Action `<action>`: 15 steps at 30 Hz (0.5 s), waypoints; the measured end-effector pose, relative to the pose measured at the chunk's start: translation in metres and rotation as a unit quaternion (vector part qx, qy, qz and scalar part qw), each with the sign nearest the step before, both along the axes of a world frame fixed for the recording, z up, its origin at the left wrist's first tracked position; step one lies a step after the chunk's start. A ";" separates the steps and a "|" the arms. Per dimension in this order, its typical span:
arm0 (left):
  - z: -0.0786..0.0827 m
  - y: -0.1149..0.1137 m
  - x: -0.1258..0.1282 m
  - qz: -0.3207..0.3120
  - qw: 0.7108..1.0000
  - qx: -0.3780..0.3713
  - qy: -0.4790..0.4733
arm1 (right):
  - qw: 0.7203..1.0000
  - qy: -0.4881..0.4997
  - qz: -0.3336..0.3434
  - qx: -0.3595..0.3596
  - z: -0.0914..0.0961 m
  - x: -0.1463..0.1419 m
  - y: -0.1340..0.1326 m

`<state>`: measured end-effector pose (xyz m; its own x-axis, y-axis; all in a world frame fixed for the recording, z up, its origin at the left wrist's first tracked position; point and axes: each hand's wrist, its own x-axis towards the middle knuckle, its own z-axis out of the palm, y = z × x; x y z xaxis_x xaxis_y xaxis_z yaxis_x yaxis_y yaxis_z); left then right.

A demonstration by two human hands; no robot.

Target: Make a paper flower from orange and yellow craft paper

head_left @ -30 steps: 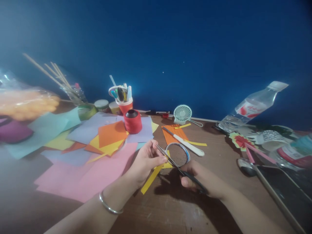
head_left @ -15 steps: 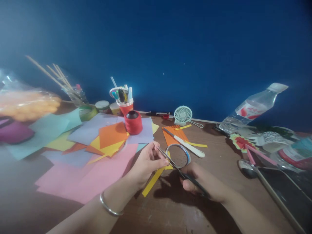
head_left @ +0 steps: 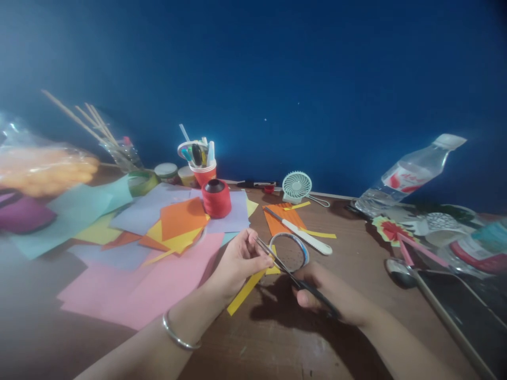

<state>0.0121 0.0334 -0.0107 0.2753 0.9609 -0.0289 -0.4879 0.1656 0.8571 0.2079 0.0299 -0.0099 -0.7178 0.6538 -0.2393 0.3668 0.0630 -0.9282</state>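
"What's in your right hand [head_left: 322,295]?"

"Scissors [head_left: 290,274], gripped by the black handles, blades angled before the tape roll [head_left: 306,254]. I'd expect them stiff and the heavier thing here, so the handles suit my grip."

"And your left hand [head_left: 240,264]?"

"Closed in a pinch on the yellow strip [head_left: 247,293], which slants out below my thumb. It looks like paper: light, easily creased, best held gently near one end."
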 end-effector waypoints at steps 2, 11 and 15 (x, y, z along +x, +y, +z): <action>-0.001 0.001 0.000 0.002 1.000 0.005 0.005 | 1.000 -0.001 0.002 0.006 0.000 -0.001 0.000; -0.002 0.001 0.000 0.008 1.000 0.009 -0.001 | 1.000 0.008 -0.002 0.006 -0.001 -0.002 0.000; -0.003 0.001 0.000 0.007 1.000 0.010 -0.007 | 1.000 0.012 0.003 0.014 -0.001 -0.002 -0.001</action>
<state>0.0123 0.0343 -0.0136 0.2618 0.9651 -0.0061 -0.5014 0.1414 0.8536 0.2058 0.0292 -0.0109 -0.7266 0.6559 -0.2046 0.3449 0.0906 -0.9343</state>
